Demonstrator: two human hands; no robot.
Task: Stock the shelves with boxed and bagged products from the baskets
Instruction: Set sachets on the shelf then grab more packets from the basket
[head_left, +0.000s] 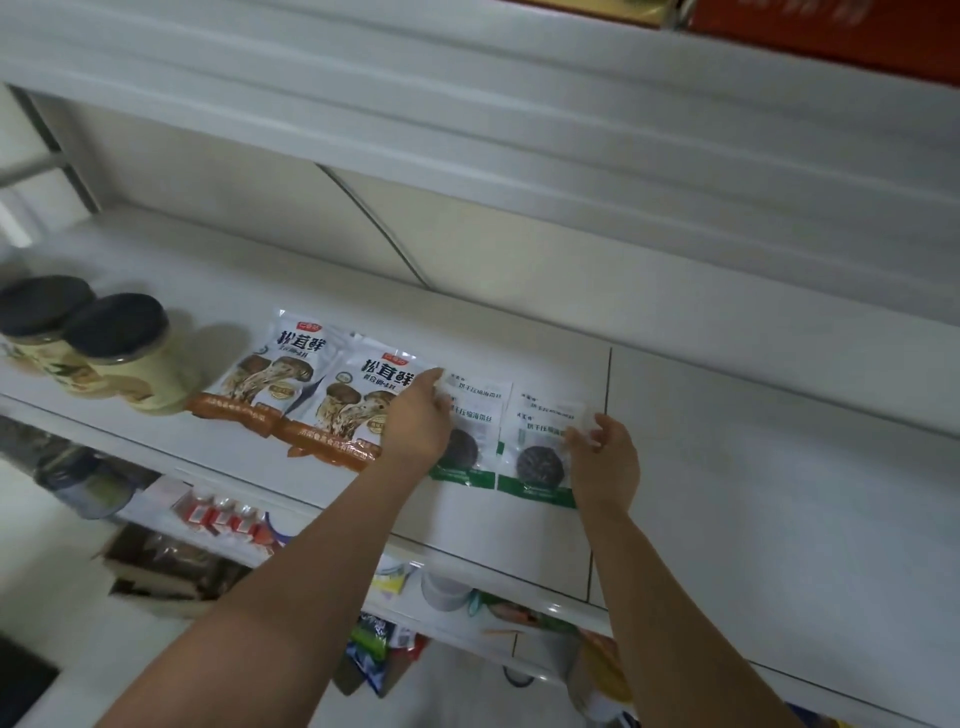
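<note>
Shop, small grocery by look. White tiered shelf (727, 415) before me, more shelves above and below. Same goods in repeats: two matching mushroom packets (270, 374), two matching green-edged packets (540, 441), two dark-lidded jars (130, 353) side by side. Lower shelves crowded with assorted packaged goods (228, 514). Red carton (831, 31) on top shelf.

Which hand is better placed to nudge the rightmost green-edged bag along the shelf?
Right hand: its fingers pinch the rightmost bag at its right edge. The left hand holds the neighbouring bag, beside the mushroom bags.
</note>
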